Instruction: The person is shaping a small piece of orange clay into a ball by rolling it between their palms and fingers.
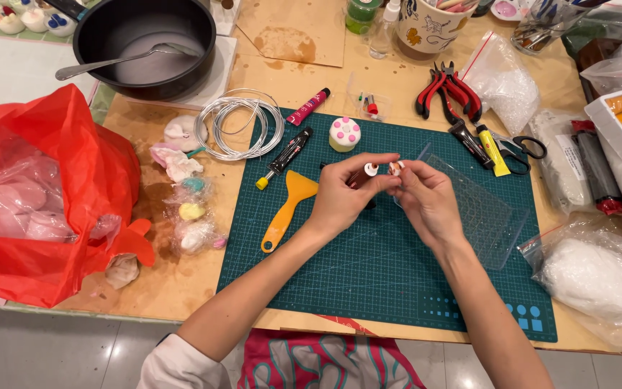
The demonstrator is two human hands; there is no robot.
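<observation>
Over the green cutting mat point(368, 274), my left hand point(343, 196) grips a dark brown paint tube point(363, 173) with a white nozzle, tip pointing right. My right hand point(426, 198) pinches a small white cap point(396, 168) just beside that nozzle. A clear plastic sheet point(487, 212) lies under and right of my right hand. A small white clay cake with pink dots point(345, 134) stands on the mat behind my hands. A yellow scraper point(287, 207) and a black tube with yellow cap point(284, 158) lie left of my left hand.
A red plastic bag point(37, 194) fills the left. Wire coil point(239, 126), black pot with spoon point(142, 47), pink tube point(308, 106) sit behind. Red pliers point(446, 90), scissors point(523, 148), tubes point(480, 144) and bags of white clay point(595, 277) lie right. Wrapped clay pieces point(190, 209) lie left of the mat.
</observation>
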